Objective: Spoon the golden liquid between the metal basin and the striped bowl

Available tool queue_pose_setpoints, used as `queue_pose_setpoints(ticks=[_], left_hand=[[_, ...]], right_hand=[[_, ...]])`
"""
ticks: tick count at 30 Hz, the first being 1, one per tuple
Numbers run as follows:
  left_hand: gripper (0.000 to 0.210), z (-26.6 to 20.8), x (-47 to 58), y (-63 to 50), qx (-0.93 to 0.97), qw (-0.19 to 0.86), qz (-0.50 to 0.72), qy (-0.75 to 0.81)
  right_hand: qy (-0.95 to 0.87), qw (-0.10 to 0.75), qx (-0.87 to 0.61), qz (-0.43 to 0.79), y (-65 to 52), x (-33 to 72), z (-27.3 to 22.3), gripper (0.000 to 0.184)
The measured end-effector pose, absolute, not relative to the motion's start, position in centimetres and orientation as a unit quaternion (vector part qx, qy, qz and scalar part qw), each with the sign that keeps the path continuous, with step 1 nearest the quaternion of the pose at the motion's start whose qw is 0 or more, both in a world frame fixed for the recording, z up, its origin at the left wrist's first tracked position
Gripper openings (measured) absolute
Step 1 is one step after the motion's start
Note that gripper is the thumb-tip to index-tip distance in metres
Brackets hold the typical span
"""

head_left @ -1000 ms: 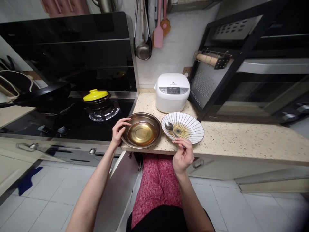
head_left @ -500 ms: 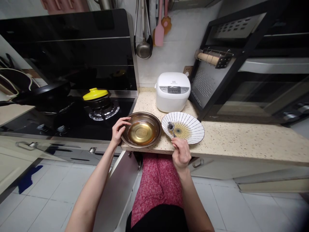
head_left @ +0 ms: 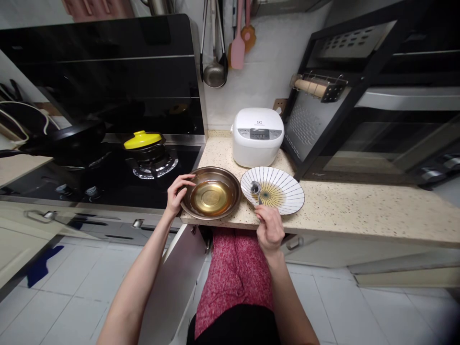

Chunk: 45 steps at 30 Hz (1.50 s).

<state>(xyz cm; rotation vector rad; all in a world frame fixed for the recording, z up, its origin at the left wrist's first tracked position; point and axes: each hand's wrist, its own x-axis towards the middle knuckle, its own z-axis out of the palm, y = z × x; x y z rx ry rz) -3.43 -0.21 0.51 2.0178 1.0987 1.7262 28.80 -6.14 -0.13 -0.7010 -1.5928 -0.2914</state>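
A round metal basin (head_left: 235, 194) holding clear golden-looking liquid stands at the counter's front edge. My left hand (head_left: 176, 194) is at its left rim, the fingers reaching over the edge in a loose hold. Just right of the basin lies a white plate (head_left: 290, 189) with dark radiating lines and some yellowish liquid in its middle. My right hand (head_left: 270, 226) is closed round the handle of a metal spoon (head_left: 255, 187). The spoon's bowl is over the plate's left part; whether it touches the plate I cannot tell.
Behind the plate stands a white rice cooker (head_left: 258, 139). A small pot with a yellow lid (head_left: 143, 139) and a black wok (head_left: 77, 139) sit on the stove at left. A dark rack with an oven (head_left: 395, 143) is at right. Below the basin, a cabinet door (head_left: 179, 278) hangs open.
The spoon's bowl has shifted very slightly to the right over the plate. Both hands stay practically in place.
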Motion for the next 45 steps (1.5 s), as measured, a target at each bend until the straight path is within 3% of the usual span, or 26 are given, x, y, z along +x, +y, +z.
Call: queue_pose_setpoints(ticks=[7,14,28,45], left_hand=[[0.039,0.5,-3.5,-0.2,0.697,0.133,0.593,0.381],[0.038,0.5,-3.4,-0.2,0.696,0.134,0.597,0.377],[0.04,0.7,-3.3,-0.3,0.696,0.138,0.597,0.376],[0.04,0.9,-3.3,-0.5,0.694,0.137,0.594,0.383]], right_hand=[[-0.65,0.686,-0.309,-0.107,-6.5,28.5,0.3,0.024],[-0.556,0.768,-0.318,0.013,-7.9,26.9,-0.1,0.017],[-0.643,0.693,-0.318,0.067,-8.1,24.1,-0.6,0.018],[-0.655,0.678,-0.325,0.074,-7.5,23.1,-1.4,0.018]])
